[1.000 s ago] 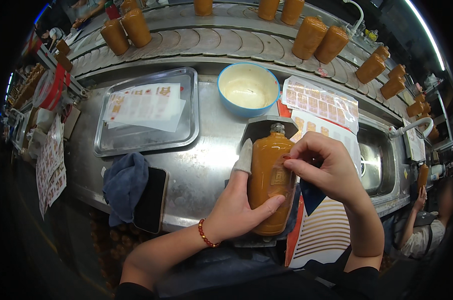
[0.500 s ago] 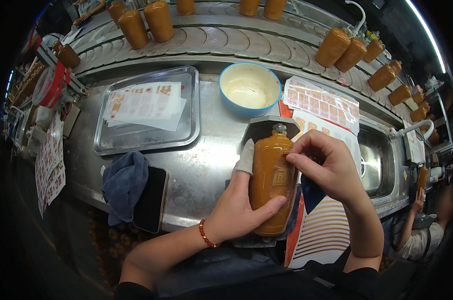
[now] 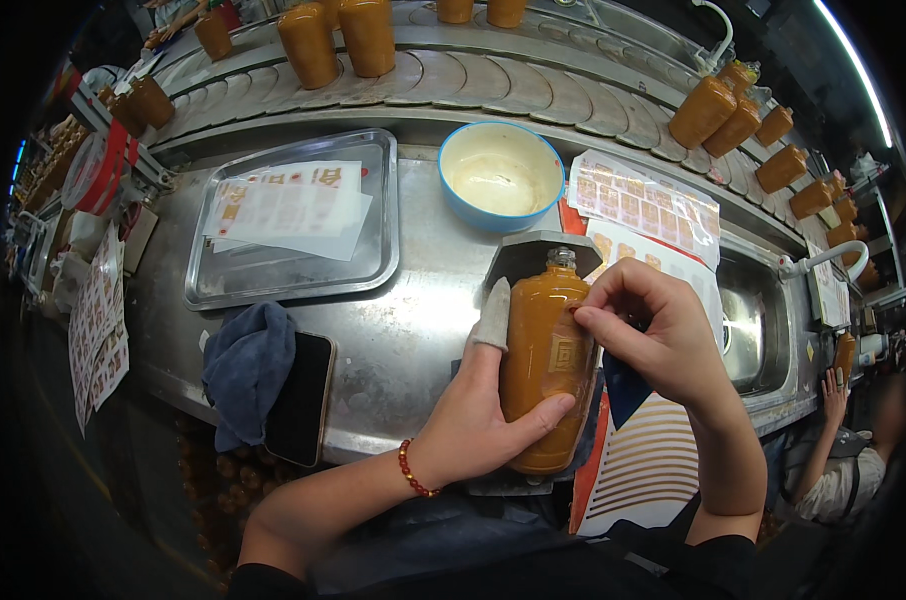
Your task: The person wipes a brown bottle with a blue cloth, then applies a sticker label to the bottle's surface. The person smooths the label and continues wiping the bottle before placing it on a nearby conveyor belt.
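An amber-brown glass bottle (image 3: 538, 400) with a clear neck leans slightly in front of me on a grey metal holder (image 3: 518, 243). My left hand (image 3: 488, 405) grips its left side, thumb across the front, with a pale cloth finger cot (image 3: 494, 315) on one finger. A square gold emblem (image 3: 567, 352) shows on the bottle's face within a shiny film-like patch. My right hand (image 3: 638, 325) is pinched at the bottle's upper right edge; a tiny reddish bit shows by the fingertips, too small to name. Beneath that hand hangs a dark blue pointed piece (image 3: 625, 388).
Left on the steel bench lie a metal tray (image 3: 291, 293) with decal sheets (image 3: 293, 200), a blue cloth (image 3: 248, 365) and a phone (image 3: 303, 400). A blue-rimmed bowl (image 3: 500, 178) stands behind the bottle. Decal sheets (image 3: 648, 200), a sink (image 3: 748, 330) and a bottle-carrying conveyor (image 3: 453, 80) surround.
The conveyor bottles have shifted to the right. Light on the emblem differs, and it now looks brighter gold. Both my hands and the held bottle have barely moved.
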{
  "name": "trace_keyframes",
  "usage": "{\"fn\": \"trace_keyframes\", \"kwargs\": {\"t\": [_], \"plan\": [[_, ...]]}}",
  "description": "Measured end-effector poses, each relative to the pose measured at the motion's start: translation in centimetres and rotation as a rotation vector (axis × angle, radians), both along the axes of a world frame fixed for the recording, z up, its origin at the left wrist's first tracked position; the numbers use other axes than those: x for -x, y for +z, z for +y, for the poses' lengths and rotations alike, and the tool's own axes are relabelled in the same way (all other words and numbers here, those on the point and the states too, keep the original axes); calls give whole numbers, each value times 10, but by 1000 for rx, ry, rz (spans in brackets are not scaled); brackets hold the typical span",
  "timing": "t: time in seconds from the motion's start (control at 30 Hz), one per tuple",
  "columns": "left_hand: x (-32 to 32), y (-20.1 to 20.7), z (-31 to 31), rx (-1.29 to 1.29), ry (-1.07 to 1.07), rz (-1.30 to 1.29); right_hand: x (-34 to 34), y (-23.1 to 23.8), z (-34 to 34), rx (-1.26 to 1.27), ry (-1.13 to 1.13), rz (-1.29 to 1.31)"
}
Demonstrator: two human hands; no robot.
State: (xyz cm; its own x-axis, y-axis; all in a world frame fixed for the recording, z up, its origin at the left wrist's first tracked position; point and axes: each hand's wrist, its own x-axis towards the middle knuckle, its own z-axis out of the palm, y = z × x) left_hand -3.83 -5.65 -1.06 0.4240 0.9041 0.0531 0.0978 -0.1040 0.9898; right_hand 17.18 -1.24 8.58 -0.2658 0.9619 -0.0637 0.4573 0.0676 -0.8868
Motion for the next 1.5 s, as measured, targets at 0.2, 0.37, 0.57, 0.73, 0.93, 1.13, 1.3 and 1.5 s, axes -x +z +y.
{"fn": "trace_keyframes", "kwargs": {"t": [0.2, 0.37, 0.57, 0.73, 0.93, 1.13, 1.3, 1.5], "plan": [[-3, -1, 2, -46, 12, 3, -1, -1, 2, -19, -2, -9], [-3, 1, 6, -47, 96, -87, -4, -1, 4, -48, -98, 27], [-11, 18, 33, 57, 116, -300, -17, -4, 11, 138, -93, 290], [-30, 28, 45, 179, 119, -436, -20, 0, 14, 179, -59, 242], [-41, 28, 52, 197, 144, -459, -30, -7, 24, 184, -48, 249], [-46, 19, 56, 134, 142, -422, -35, -10, 28, 217, -40, 277], [-45, 19, 55, 156, 141, -432, -38, -8, 31, 201, -24, 282], [-47, 19, 50, 98, 126, -420, -64, -2, 41, 111, -196, 418]]}}
